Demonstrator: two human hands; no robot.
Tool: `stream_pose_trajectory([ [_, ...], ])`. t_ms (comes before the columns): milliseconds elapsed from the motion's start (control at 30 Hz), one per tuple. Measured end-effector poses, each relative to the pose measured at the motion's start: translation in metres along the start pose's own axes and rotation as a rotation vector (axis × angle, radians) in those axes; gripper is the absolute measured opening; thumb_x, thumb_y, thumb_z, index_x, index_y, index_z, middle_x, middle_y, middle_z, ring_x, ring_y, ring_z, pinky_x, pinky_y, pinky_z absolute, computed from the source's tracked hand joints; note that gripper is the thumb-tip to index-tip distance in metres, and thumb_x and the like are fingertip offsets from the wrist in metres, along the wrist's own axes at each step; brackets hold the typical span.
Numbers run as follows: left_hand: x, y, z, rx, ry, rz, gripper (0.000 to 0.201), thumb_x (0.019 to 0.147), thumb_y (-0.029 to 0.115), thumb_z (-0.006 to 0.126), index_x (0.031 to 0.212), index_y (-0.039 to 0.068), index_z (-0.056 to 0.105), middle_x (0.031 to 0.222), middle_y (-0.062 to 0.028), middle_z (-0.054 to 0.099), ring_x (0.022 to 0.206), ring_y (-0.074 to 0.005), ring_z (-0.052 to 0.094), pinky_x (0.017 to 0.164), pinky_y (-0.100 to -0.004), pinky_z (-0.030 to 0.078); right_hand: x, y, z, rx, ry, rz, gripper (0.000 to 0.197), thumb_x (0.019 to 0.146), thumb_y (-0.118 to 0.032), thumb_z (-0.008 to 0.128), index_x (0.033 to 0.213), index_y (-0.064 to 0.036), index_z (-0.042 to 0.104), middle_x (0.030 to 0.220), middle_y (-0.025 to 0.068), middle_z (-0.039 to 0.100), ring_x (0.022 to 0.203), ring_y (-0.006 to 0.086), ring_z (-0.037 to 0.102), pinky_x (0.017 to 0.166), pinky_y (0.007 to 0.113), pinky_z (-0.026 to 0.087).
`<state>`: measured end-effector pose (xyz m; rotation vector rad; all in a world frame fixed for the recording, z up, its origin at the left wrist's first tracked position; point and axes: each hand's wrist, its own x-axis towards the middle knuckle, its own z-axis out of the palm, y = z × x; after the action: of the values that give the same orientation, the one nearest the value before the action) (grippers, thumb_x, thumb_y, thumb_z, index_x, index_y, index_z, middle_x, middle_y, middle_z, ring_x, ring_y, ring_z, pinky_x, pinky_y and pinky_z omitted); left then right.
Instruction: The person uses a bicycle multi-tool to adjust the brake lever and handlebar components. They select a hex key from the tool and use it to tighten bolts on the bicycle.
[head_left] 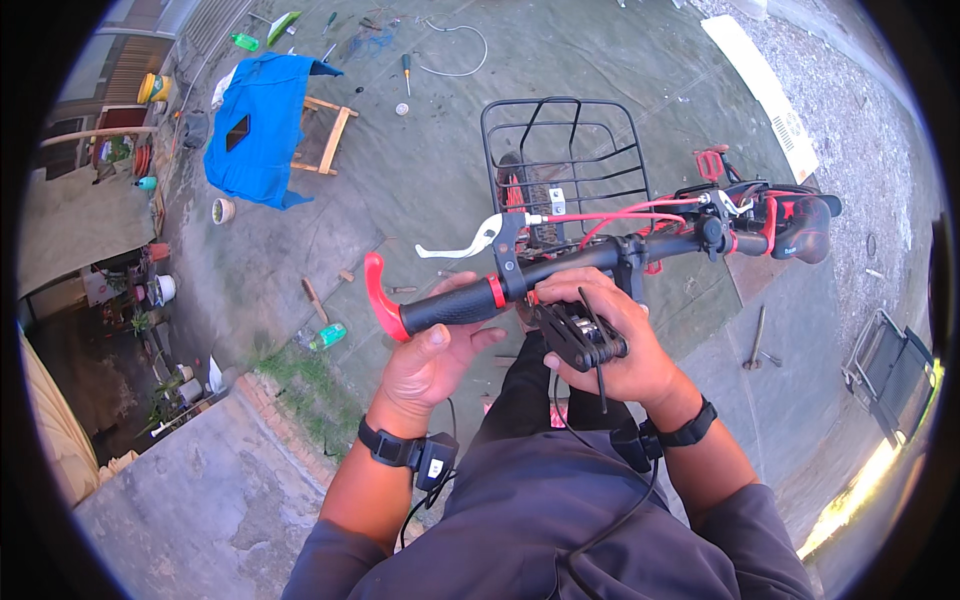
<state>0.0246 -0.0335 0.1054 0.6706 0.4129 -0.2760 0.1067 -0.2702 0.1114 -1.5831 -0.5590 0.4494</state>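
A bicycle handlebar crosses in front of me, ending at the left in a black ridged grip and a curved red bar end. My left hand cups this grip loosely from below, thumb on the near side and fingers passing behind it. In my right hand is a black folding multi-tool, with thin keys sticking out. The fingertips of that hand are close beneath the bar, beside the grip's red ring. A silver brake lever in a black clamp points left above the grip.
The bicycle's black wire basket and dark red saddle lie beyond and right. A blue cloth covers a wooden stand at far left. A screwdriver, hammer and green bottle lie on the ground. A folded chair is right.
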Motion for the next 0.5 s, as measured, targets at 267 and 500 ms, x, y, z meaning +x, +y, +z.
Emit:
stream_pose_trajectory([
  [267, 0.012, -0.007, 0.011, 0.115, 0.108, -0.035, 0.067, 0.086, 0.025, 0.076, 0.142, 0.002, 0.048, 0.124, -0.0104, 0.064, 0.112, -0.0234, 0.061, 0.079, -0.0338, 0.05, 0.008, 0.002, 0.004, -0.045, -0.033, -0.022, 0.059, 0.065, -0.008, 0.082, 0.12, -0.004, 0.062, 0.118, 0.0147, 0.062, 0.115, 0.0336, 0.058, 0.102, 0.044, 0.044],
  [500, 0.013, -0.009, 0.009, 0.142, 0.155, -0.006, 0.055, 0.087, 0.014, 0.074, 0.136, 0.0, 0.053, 0.116, -0.0111, 0.066, 0.103, -0.0213, 0.064, 0.077, -0.03, 0.051, 0.011, 0.002, 0.004, -0.081, -0.046, -0.019, 0.059, 0.065, -0.009, 0.083, 0.12, -0.0049, 0.062, 0.115, 0.0145, 0.061, 0.112, 0.0338, 0.059, 0.1, 0.043, 0.045],
])
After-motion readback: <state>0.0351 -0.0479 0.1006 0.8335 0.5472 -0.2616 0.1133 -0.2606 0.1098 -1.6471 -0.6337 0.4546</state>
